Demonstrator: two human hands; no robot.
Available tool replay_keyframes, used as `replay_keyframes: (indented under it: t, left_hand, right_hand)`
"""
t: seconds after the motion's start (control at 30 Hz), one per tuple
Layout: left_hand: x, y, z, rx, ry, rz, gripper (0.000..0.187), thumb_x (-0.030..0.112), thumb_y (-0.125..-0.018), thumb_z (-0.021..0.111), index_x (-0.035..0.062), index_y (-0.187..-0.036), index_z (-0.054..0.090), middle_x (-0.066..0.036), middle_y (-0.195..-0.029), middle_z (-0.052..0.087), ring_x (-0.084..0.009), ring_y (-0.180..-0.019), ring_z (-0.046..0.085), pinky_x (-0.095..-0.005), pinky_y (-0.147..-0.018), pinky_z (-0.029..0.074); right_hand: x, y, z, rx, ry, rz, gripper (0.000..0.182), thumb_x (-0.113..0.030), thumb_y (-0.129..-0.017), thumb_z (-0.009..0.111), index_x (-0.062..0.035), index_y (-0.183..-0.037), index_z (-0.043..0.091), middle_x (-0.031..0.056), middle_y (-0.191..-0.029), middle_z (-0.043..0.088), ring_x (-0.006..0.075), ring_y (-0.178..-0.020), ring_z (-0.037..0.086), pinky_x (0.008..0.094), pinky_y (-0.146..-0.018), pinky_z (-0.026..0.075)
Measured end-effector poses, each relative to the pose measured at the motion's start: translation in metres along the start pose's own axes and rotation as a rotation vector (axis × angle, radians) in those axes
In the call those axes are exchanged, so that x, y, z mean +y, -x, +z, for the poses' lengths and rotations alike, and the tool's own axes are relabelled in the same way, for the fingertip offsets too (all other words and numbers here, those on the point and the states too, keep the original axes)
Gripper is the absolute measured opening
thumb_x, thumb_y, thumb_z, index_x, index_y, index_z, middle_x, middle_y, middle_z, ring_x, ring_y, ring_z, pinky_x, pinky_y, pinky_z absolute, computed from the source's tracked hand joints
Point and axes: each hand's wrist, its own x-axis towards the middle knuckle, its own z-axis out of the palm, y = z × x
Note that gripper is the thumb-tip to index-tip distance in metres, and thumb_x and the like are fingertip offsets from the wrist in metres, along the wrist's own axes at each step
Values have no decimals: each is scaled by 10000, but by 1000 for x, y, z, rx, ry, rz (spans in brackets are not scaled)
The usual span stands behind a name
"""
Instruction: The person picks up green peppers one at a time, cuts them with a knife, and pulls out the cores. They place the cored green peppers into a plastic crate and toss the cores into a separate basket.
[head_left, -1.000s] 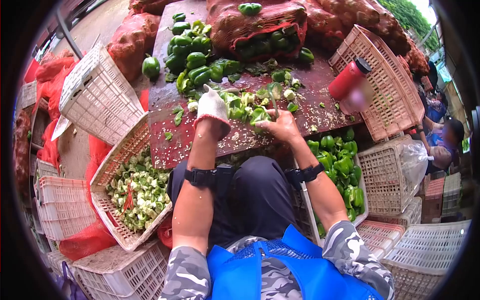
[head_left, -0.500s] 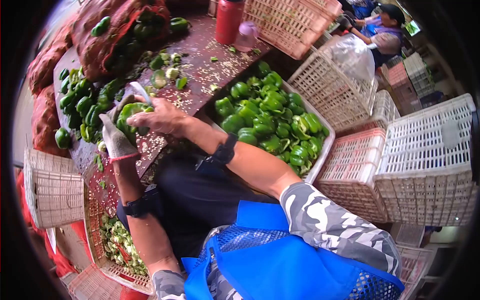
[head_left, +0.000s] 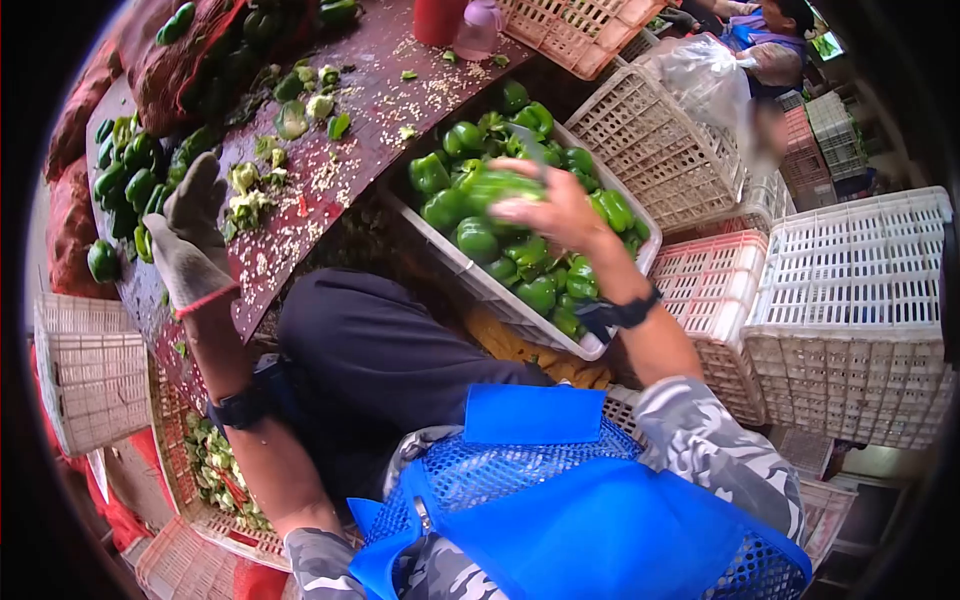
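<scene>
My right hand [head_left: 556, 208] is over a white crate [head_left: 610, 335] full of cored green peppers and is shut on one green pepper [head_left: 492, 186], which is blurred by motion. A thin grey blade seems to stick up from the same hand. My left hand [head_left: 188, 232], in a grey glove with a red cuff, hovers above the dark red wet board [head_left: 370, 95] with its fingers spread and nothing in it. Pepper cores [head_left: 245, 195] and seeds lie on the board just right of that hand. Whole green peppers [head_left: 135, 175] are piled beyond it.
A red mesh sack [head_left: 190, 60] of peppers lies at the board's far end, near a red bottle [head_left: 440, 20]. A basket of pepper scraps [head_left: 222, 475] sits lower left. Pink and white empty crates [head_left: 850, 300] stand on the right. Another person [head_left: 770, 45] is at the upper right.
My right hand has carried the pepper from the board, away from my left hand, to over the white crate. My left hand has let go and opened. The view has swung right.
</scene>
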Motion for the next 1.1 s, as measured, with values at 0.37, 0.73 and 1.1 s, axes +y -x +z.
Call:
replay_keyframes:
  t: [0.37,0.73,1.1]
  left_hand:
    - [-6,1,-6,121,-30,-135,652,374,-1074,205,-116,-1209,614,-235,-1195,676,-324,-1114,667,-417,-1041,499]
    - [26,-16,-56,356,203,-139,819,567,-1044,116,-74,-1168,608,-247,-1043,714,-367,-891,714,-511,-866,570]
    - [66,-62,-180,543,-842,-92,719,354,-1078,179,36,-874,790,-75,-874,767,-224,-839,717,-359,-810,564]
  right_hand:
    - [118,97,-9,401,1177,85,848,-328,-650,881,-111,-1385,517,162,-1300,485,369,-1183,519,466,-897,528]
    - [138,90,-17,376,885,-44,659,-27,-616,893,-34,-1222,634,162,-1087,505,355,-988,563,426,-869,494]
    - [86,66,-28,274,931,-13,570,-124,-673,875,47,-1170,656,174,-1109,595,335,-924,627,390,-791,522]
